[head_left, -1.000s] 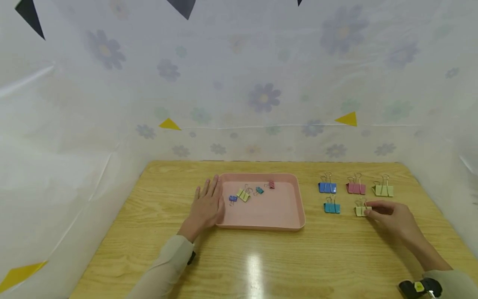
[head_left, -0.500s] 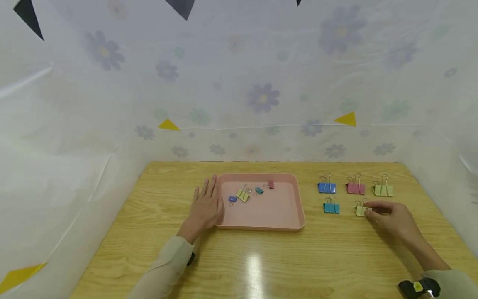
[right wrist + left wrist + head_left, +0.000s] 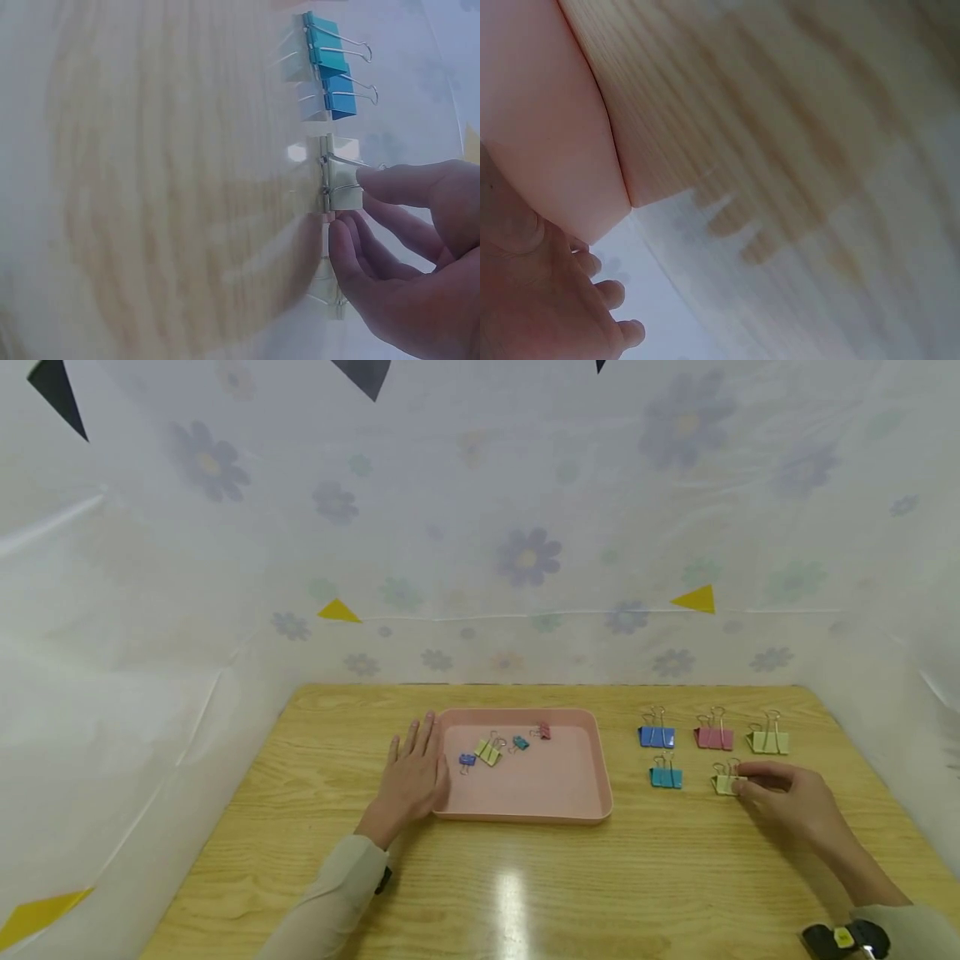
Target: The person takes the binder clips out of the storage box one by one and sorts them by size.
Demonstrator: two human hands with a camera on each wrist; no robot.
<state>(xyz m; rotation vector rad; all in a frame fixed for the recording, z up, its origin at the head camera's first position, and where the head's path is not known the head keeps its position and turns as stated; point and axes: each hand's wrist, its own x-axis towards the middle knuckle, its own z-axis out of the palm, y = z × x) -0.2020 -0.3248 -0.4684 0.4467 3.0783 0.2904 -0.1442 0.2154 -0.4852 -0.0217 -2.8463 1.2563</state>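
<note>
The right hand had its grip pinched on a yellow binder clip on the worktop, seemingly aligning it beside a teal binder clip, which called for careful release clear of three binder clips behind, while the straight-fingered left hand touched a pink tray of smaller clips.

Yellow binder clip, upright, right of pink tray
</note>
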